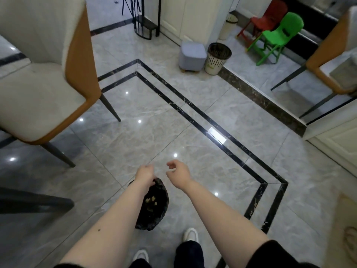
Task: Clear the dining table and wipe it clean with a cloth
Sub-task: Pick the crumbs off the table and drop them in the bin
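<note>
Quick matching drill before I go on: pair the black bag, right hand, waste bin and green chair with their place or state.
Things:
1. black bag
2. right hand
3. waste bin
4. green chair

Place or state:
A. beside the grey stool
B. held by the left hand
C. far right, in front of a red chair
D. holding nothing, fingers loosely curled

Pairs: 1-B, 2-D, 3-A, 4-C

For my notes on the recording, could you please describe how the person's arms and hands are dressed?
Both forearms are bare, with black sleeves ending near the elbows. The left hand and right hand wear no gloves, and no rings or watch show. A small dark mark sits on the left forearm.
</note>
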A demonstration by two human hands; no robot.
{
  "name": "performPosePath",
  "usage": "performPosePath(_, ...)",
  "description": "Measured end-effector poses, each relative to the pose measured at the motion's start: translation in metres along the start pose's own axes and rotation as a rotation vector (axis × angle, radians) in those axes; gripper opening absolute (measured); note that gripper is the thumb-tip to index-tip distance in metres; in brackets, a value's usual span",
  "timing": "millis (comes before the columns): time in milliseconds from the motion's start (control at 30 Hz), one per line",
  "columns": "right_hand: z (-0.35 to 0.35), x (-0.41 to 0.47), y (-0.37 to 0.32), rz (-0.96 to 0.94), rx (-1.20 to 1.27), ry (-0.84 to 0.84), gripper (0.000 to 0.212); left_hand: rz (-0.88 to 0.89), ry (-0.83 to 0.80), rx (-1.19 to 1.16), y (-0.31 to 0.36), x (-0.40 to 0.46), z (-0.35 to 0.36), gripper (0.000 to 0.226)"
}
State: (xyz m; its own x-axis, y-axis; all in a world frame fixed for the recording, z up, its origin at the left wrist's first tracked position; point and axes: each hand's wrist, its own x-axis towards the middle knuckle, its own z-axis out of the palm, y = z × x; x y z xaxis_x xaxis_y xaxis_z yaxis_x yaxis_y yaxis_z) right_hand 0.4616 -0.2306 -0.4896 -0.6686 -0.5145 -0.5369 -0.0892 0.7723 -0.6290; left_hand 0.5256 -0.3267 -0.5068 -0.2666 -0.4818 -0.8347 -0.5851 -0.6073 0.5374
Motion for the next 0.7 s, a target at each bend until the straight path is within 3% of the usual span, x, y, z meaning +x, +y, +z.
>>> performPosePath(233,-0.098,0.031,-0.016,-0.072,0.033,0.032,0.035,0.113,-0.017,0.008,0.070,-0.017,0.070,0.037)
performPosePath(500,-0.225,0.065,-0.014,-0.129,0.034,0.055,0.036,0.279,0.044,-0.076,0.145,-0.042,0.170,0.022)
performPosePath(700,-0.282,0.099,-0.054,-0.213,-0.001,0.069,0.030,0.399,0.087,-0.121,0.215,-0.053,0.187,0.017)
